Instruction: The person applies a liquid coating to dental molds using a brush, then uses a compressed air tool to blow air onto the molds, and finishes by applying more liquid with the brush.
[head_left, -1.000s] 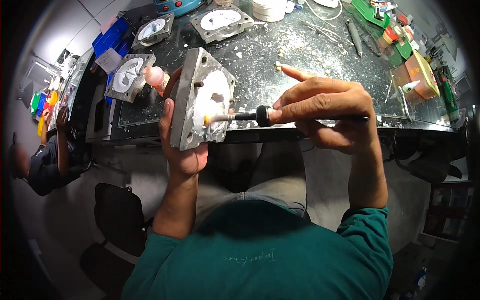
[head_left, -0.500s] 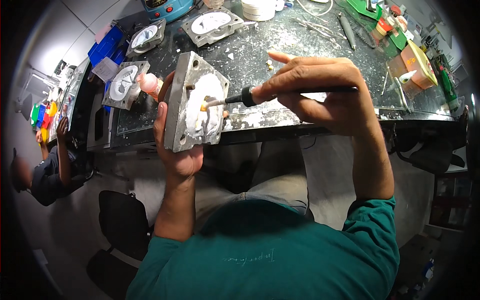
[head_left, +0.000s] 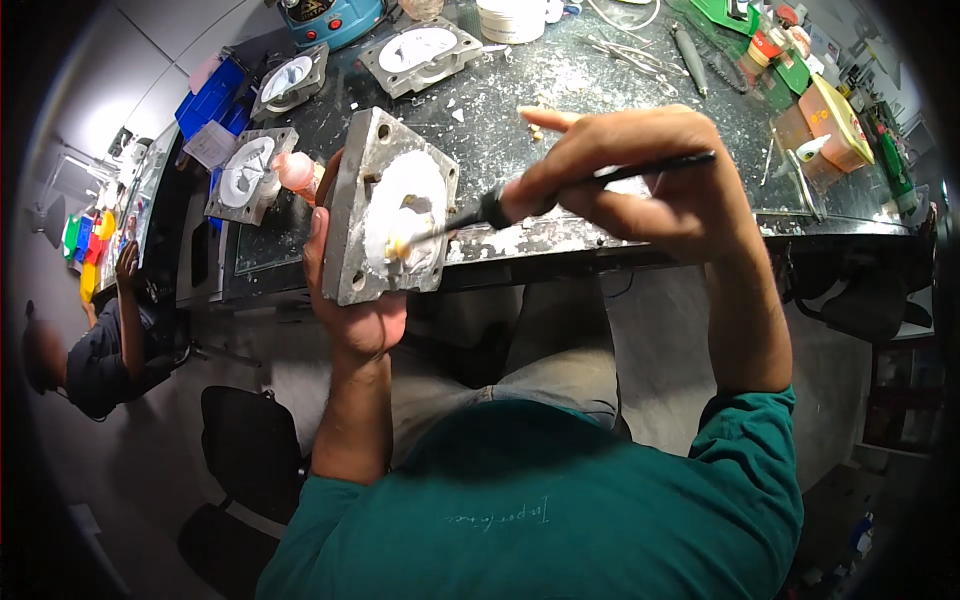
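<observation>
My left hand (head_left: 367, 325) grips a grey metal dental flask half (head_left: 348, 225) from below and behind, holding it tilted up just over the bench's front edge. White plaster (head_left: 403, 180) fills the flask around a hollow with a small yellowish patch (head_left: 398, 246). In my right hand (head_left: 665, 135) is a slim brush (head_left: 640, 168) with a black handle, held between thumb and fingers. Its tip reaches the plaster beside the yellowish patch; the exact contact is blurred. A bottle with pink contents (head_left: 297, 170) stands just left of the flask.
More plaster-filled flask halves (head_left: 420, 50) stand at the back left, near a blue machine (head_left: 330, 20). White debris lies over the dark bench (head_left: 560, 80). A white tub (head_left: 512, 20), a grey handpiece (head_left: 690, 58) and an orange box (head_left: 835, 125) stand farther off. Another person (head_left: 105, 350) is at far left.
The brush tip has moved lower on the plaster, toward the yellowish patch, and its handle now slants more. The flask has shifted slightly left and down in my left hand.
</observation>
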